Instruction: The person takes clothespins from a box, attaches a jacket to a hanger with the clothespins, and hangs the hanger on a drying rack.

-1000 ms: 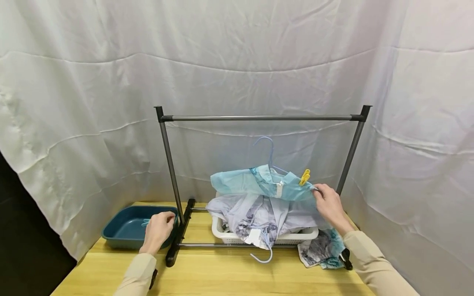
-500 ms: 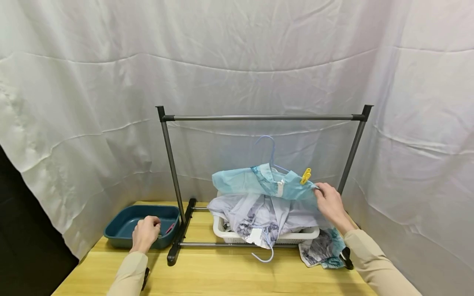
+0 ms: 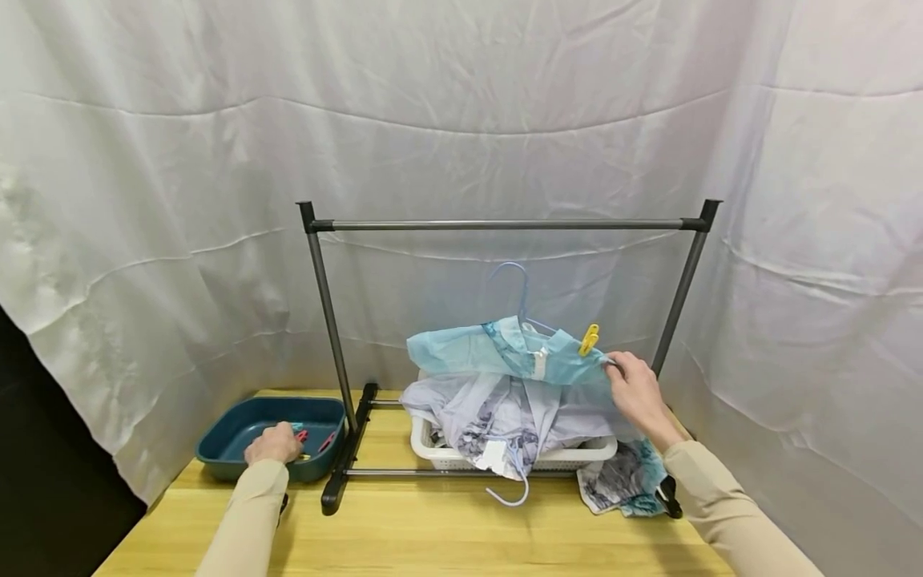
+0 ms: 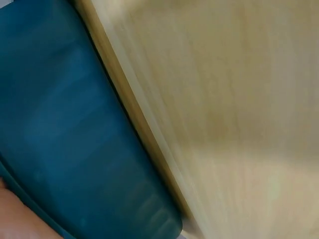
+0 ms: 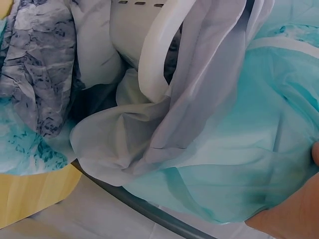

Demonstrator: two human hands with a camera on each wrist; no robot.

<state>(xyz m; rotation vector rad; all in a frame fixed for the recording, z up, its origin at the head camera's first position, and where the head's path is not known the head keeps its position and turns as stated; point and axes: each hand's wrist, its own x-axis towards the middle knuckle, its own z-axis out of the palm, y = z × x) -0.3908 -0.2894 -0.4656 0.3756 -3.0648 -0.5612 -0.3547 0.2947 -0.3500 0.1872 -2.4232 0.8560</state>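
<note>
My right hand (image 3: 638, 393) pinches the right end of a sheer light-blue shirt (image 3: 461, 351), and that hand's edge shows at the lower right of the right wrist view. A pale blue hanger (image 3: 524, 292) is inside the shirt, its hook standing up. On the shirt near my right fingers sits a yellow clothespin (image 3: 589, 340). My left hand (image 3: 272, 445) reaches down into a dark teal basin (image 3: 216, 445); its fingers are hidden. Beside it in the basin lie a red clothespin (image 3: 301, 436) and other small colored pieces. Only a bit of that hand shows in the left wrist view.
A dark metal rack (image 3: 505, 225) spans the table (image 3: 433, 537). Below its bar, a white basket (image 3: 577, 458) holds a pale lilac garment (image 3: 461, 405) with a second hanger (image 3: 521, 497) hanging forward. A patterned cloth (image 3: 620, 481) lies right of it.
My left hand has moved left and down into the basin, uncovering the red clothespin. My right hand keeps its pinch on the shirt with little movement.
</note>
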